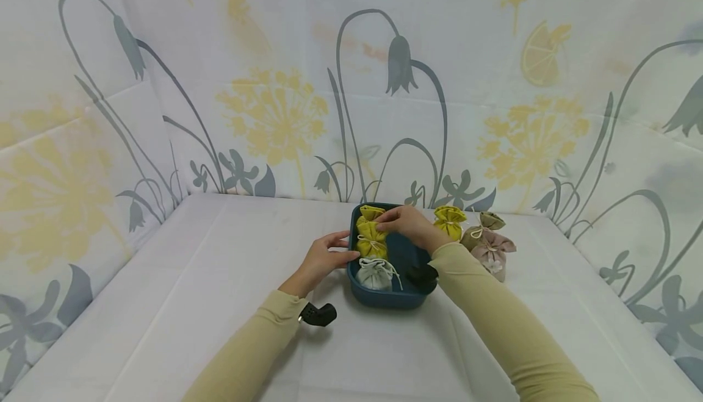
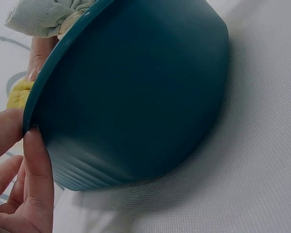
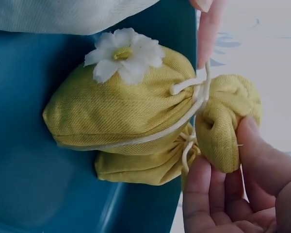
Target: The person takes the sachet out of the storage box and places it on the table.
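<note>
A dark blue bin (image 1: 387, 299) stands on the white table. My left hand (image 1: 321, 258) pinches its left rim between thumb and finger, seen close in the left wrist view. Inside the bin, my right hand (image 1: 409, 225) pinches the gathered top of a yellow drawstring pouch (image 3: 126, 107) that carries a white cloth flower. Beneath that pouch, in the right wrist view, lies a second yellow pouch (image 3: 140, 167), partly hidden. A pale grey drawstring pouch (image 1: 376, 275) sits at the near left of the bin. The right forearm covers part of the bin's right side.
Right of the bin, close together, stand another yellow pouch (image 1: 450, 222), an olive-brown pouch (image 1: 483, 228) and a pinkish pouch (image 1: 494, 255). A floral cloth (image 1: 373, 115) hangs behind the table. Each wrist carries a black camera, the left one (image 1: 318, 315) beside the bin.
</note>
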The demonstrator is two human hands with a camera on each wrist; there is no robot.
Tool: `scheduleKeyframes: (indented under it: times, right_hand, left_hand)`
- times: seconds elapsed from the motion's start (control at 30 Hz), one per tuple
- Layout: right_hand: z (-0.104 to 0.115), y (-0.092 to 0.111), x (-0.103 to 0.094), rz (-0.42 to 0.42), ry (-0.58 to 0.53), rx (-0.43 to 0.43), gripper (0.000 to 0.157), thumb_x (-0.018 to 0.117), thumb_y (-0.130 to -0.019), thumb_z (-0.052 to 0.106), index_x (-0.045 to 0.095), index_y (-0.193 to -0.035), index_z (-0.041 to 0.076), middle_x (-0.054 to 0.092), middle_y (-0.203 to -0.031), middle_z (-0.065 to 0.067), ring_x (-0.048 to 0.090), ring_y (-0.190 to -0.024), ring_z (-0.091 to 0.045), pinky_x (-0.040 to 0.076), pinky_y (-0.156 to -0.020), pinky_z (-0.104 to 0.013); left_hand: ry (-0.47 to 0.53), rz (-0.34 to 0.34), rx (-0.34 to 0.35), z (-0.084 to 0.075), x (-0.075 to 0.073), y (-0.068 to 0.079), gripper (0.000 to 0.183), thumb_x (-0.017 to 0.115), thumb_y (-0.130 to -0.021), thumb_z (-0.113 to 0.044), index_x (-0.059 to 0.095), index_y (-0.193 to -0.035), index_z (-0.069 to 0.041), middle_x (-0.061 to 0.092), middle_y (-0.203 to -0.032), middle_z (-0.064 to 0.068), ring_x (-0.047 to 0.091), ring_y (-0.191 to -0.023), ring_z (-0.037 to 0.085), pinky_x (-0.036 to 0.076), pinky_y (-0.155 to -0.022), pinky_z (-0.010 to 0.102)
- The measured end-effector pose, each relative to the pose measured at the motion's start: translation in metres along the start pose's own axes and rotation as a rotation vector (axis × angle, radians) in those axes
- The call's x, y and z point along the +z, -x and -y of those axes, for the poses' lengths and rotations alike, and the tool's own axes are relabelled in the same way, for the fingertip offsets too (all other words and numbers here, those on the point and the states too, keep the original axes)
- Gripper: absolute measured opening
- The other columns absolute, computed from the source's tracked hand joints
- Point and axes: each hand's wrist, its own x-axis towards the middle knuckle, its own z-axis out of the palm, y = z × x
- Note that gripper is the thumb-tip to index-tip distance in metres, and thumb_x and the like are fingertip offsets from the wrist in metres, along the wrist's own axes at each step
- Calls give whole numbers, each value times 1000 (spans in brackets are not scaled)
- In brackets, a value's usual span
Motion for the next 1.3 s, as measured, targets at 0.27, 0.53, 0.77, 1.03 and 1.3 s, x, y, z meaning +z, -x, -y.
scheduleKeyframes:
  times: [0.27,0.53,0.77,1.03,1.3]
  right_hand:
    - [2,1,-3,-54,46,1,19,64,-89,10,68,-103,-2,65,-95,-8,57,-90,-24,47,-86,-39]
    - [4,6,-10,-71,38,-27,21,62,-90,8,66,-107,-4,65,-97,-11,58,-93,-25,43,-92,-46]
    - [9,12,-16,-112,-62,11,23,62,-90,8,63,-108,-5,63,-96,-9,55,-89,-21,48,-79,-31]
    - [15,18,-25,-115,-71,-13,23,60,-91,9,62,-110,-6,62,-94,-6,54,-89,-20,46,-82,-33]
    - [22,30,-39,-135,-37,-67,27,58,-93,11,60,-113,-7,61,-103,-12,51,-104,-30,33,-102,-49]
  left_hand:
    - [-12,13,-5,-24,1,21,59,70,-83,-9,45,-137,-1,51,-121,20,62,-89,18,54,-77,32]
    - [-5,6,-3,-26,0,25,60,70,-83,-8,45,-137,-2,51,-122,20,61,-91,19,54,-77,32]
    - [-5,7,1,-24,0,24,59,70,-83,-7,45,-136,-1,51,-121,20,61,-89,17,54,-76,32]
    - [-9,9,11,-21,-1,22,60,70,-83,-7,45,-137,-1,50,-122,21,61,-90,18,54,-76,32]
    - [-3,-18,31,3,0,-1,60,74,-80,-12,50,-135,-8,52,-119,16,62,-91,19,55,-74,31]
